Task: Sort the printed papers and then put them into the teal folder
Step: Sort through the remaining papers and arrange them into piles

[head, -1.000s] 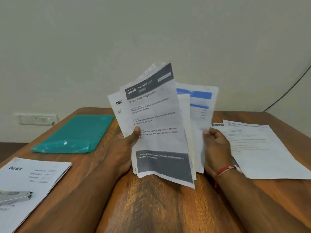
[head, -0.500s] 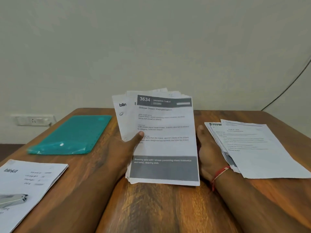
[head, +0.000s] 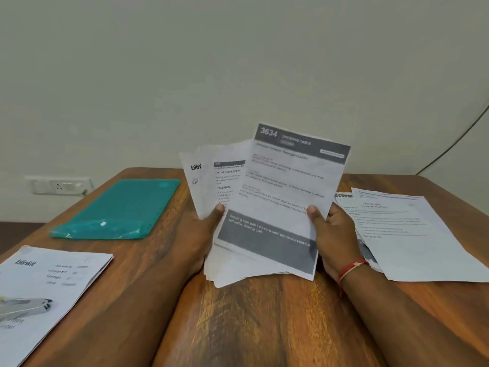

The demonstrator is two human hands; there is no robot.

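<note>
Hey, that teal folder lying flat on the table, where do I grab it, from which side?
Pinch the teal folder at its near right corner, coming from the near side. It lies flat on the table, so a thumb likely has to slide under an edge, and that corner sits closest to the left hand, which now holds papers.

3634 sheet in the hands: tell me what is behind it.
Behind the 3634 sheet, fanned leftward, show a task sheet and a blinkit sheet; further page edges peek below. Their count and most print are covered.
</note>
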